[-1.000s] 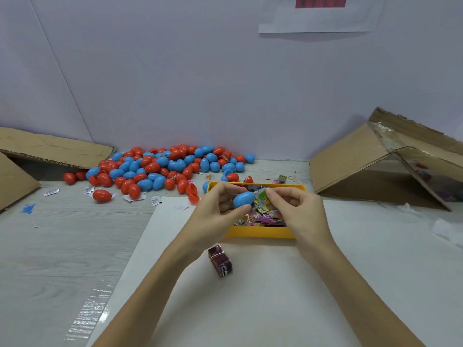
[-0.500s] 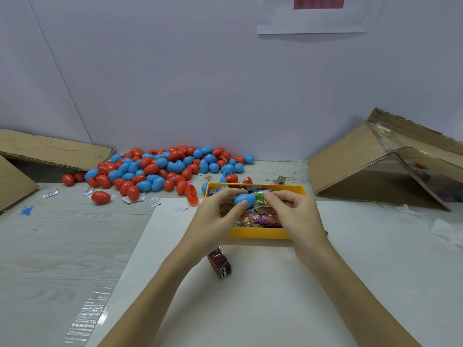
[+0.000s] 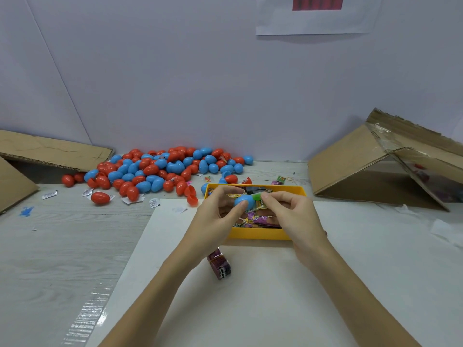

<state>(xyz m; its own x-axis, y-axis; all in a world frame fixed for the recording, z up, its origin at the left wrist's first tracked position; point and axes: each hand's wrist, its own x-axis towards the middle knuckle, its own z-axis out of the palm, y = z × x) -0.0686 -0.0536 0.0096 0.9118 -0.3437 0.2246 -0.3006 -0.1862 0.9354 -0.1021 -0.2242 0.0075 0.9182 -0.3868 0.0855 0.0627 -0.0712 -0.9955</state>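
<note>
Compared with a second ago, both hands have kept their place over the tray; we see only the right fingertips drawn slightly closer to the egg. The left hand (image 3: pixel 215 216) has its fingers curled, thumb and forefinger gripping a blue plastic egg (image 3: pixel 243 201). The right hand (image 3: pixel 293 216) pinches a green packet (image 3: pixel 256 196) between thumb and forefinger, its end touching the egg's right end. Both are held just above the yellow tray (image 3: pixel 258 234), which is filled with mixed candy wrappers (image 3: pixel 260 217); the hands cover much of its contents.

The egg's long axis runs left to right, rising a little toward the right. Its rounded end points to the left hand. We cannot tell whether the right end is open.

The tray rests on the far edge of a white sheet (image 3: pixel 250 296), and a small purple packet (image 3: pixel 220 265) lies on the sheet beneath the left wrist. Beyond, on the wooden table (image 3: pixel 50 246), lies a pile of red and blue eggs (image 3: pixel 160 171), with an open red half (image 3: pixel 191 196) near the tray's left corner. A tilted cardboard box (image 3: pixel 350 166) stands at right, and cardboard flaps (image 3: pixel 50 151) at left.
</note>
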